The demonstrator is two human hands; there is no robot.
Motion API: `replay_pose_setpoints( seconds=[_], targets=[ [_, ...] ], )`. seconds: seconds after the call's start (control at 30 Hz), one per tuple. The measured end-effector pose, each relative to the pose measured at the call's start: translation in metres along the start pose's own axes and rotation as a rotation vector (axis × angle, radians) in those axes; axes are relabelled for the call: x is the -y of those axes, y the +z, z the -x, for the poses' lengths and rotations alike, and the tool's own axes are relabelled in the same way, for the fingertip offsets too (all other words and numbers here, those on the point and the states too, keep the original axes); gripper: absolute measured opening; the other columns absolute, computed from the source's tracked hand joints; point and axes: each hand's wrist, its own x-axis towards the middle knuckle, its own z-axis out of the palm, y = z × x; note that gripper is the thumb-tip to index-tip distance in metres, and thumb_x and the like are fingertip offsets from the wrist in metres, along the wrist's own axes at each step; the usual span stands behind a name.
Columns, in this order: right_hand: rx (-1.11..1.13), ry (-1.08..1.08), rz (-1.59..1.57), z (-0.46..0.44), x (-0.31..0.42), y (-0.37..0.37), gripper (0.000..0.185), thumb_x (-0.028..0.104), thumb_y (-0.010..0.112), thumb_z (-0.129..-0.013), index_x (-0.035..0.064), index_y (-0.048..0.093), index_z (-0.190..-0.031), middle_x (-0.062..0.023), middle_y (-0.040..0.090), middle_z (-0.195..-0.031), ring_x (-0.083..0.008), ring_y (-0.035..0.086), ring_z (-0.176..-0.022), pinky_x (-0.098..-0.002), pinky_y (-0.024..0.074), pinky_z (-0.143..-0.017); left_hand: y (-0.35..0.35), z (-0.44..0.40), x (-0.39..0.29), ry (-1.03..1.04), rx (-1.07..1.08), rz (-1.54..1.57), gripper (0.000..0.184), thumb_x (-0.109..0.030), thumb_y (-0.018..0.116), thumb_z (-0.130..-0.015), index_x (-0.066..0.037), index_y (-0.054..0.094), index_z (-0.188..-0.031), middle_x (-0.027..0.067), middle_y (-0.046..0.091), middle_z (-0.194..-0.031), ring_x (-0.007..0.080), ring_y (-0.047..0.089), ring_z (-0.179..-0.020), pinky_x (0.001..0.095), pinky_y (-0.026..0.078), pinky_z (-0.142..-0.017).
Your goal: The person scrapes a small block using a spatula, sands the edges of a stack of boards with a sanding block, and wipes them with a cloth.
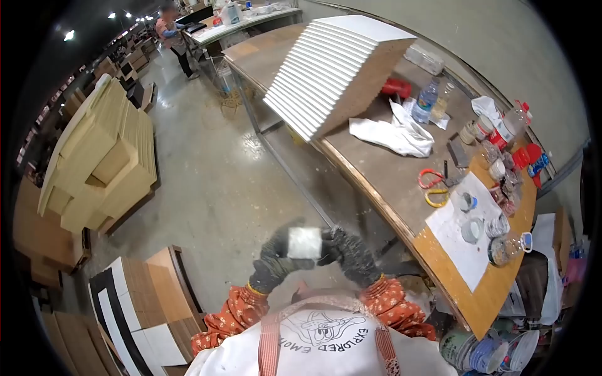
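Both my hands wear dark grey work gloves and meet in front of my chest, over the floor. Between them is a small whitish square piece (305,243); its material cannot be made out. My left hand (274,258) is closed on its left side. From the right, my right hand (351,254) closes in on the opposite edge, its fingers curled against the piece. Fingertips behind the square are hidden. Red patterned sleeves (235,311) cover my forearms.
At right, a workbench (376,169) bears a stack of white-edged boards (342,72), a white cloth (398,133), scissors (431,178), bottles and jars. Wood-grain panels (147,291) stand at lower left, pale yellow stacked pieces (103,160) beyond. Another person (172,37) stands far back.
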Motion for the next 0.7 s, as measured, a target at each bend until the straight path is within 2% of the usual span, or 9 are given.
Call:
replay_pose_setpoints(
  seconds=[0.03,0.1,0.13,0.23,0.33,0.43,0.5,0.53,0.7],
  targets=[
    [-0.051,-0.022,0.004,-0.007,0.002,0.014,0.050,0.041,0.039,-0.098,-0.0006,0.051,-0.123,-0.0128,0.061,-0.111,-0.0208,0.062,-0.094,-0.0311,0.0519,-0.078,-0.014,-0.010,0.001,-0.004,0.000,-0.006,0.098,-0.008,0.091,-0.049,-0.005,0.042,-0.133,0.0120,0.050,-0.133,0.0239,0.046,-0.124,0.0404,0.042,-0.102],
    [-0.153,-0.066,0.016,-0.023,0.005,0.042,0.060,0.050,0.035,-0.097,-0.0018,0.050,-0.123,-0.0154,0.061,-0.111,-0.0238,0.063,-0.090,-0.0335,0.0535,-0.076,-0.042,-0.028,0.006,0.301,0.229,-0.564,0.088,-0.015,0.089,-0.056,-0.005,0.046,-0.133,0.0147,0.040,-0.142,0.0244,0.039,-0.130,0.0400,0.035,-0.106],
    [-0.001,0.015,-0.016,-0.033,0.012,0.041,0.065,0.054,0.033,-0.096,-0.0022,0.049,-0.124,-0.0166,0.061,-0.112,-0.0253,0.064,-0.090,-0.0343,0.0541,-0.074,-0.052,-0.032,0.006,0.278,0.240,-0.559,0.088,-0.015,0.089,-0.056,-0.005,0.046,-0.133,0.0147,0.040,-0.142,0.0244,0.039,-0.130,0.0400,0.035,-0.106],
    [0.138,0.187,-0.178,-0.070,0.002,0.038,0.075,0.062,0.028,-0.092,-0.0028,0.044,-0.127,-0.0191,0.060,-0.114,-0.0289,0.064,-0.090,-0.0360,0.0550,-0.069,-0.073,-0.055,0.001,0.257,0.329,-0.449,0.083,-0.017,0.087,-0.058,-0.007,0.050,-0.131,0.0151,0.037,-0.144,0.0254,0.037,-0.132,0.0402,0.035,-0.106],
    [0.155,0.311,-0.397,-0.101,0.005,0.031,0.070,0.058,0.036,-0.093,-0.0015,0.043,-0.130,-0.0171,0.060,-0.113,-0.0277,0.064,-0.090,-0.0364,0.0554,-0.071,-0.095,-0.083,-0.007,0.200,0.381,-0.390,0.083,-0.019,0.088,-0.058,-0.009,0.050,-0.131,0.0144,0.038,-0.143,0.0275,0.039,-0.131,0.0410,0.035,-0.105],
    [0.213,0.299,-0.456,-0.133,0.031,0.027,0.064,0.050,0.046,-0.093,0.0004,0.040,-0.133,-0.0156,0.058,-0.115,-0.0265,0.063,-0.095,-0.0376,0.0554,-0.074,-0.109,-0.119,-0.030,0.164,0.407,-0.389,0.084,-0.022,0.088,-0.057,-0.011,0.050,-0.131,0.0150,0.036,-0.144,0.0294,0.040,-0.130,0.0417,0.036,-0.105],
    [0.303,0.274,-0.500,-0.153,0.049,0.020,0.062,0.043,0.054,-0.091,0.0018,0.038,-0.135,-0.0141,0.057,-0.115,-0.0249,0.060,-0.101,-0.0388,0.0544,-0.079,-0.115,-0.149,-0.046,0.191,0.521,-0.500,0.085,-0.024,0.089,-0.056,-0.013,0.050,-0.131,0.0162,0.035,-0.145,0.0306,0.040,-0.130,0.0419,0.037,-0.104],
    [0.369,0.252,-0.431,-0.163,0.056,0.010,0.063,0.039,0.054,-0.091,0.0016,0.034,-0.138,-0.0144,0.056,-0.116,-0.0253,0.058,-0.104,-0.0389,0.0527,-0.084,-0.120,-0.167,-0.056,0.297,0.563,-0.788,0.083,-0.028,0.087,-0.059,-0.014,0.049,-0.132,0.0172,0.035,-0.144,0.0329,0.041,-0.130,0.0423,0.038,-0.104],
    [0.380,0.074,-0.457,-0.215,0.097,-0.011,0.066,0.033,0.058,-0.090,0.0001,0.030,-0.139,-0.0163,0.054,-0.115,-0.0267,0.057,-0.105,-0.0375,0.0532,-0.083,-0.118,-0.252,-0.104,0.391,0.695,-1.017,0.080,-0.036,0.081,-0.066,-0.015,0.046,-0.135,0.0182,0.036,-0.143,0.0361,0.041,-0.129,0.0433,0.038,-0.103]
  ],
)
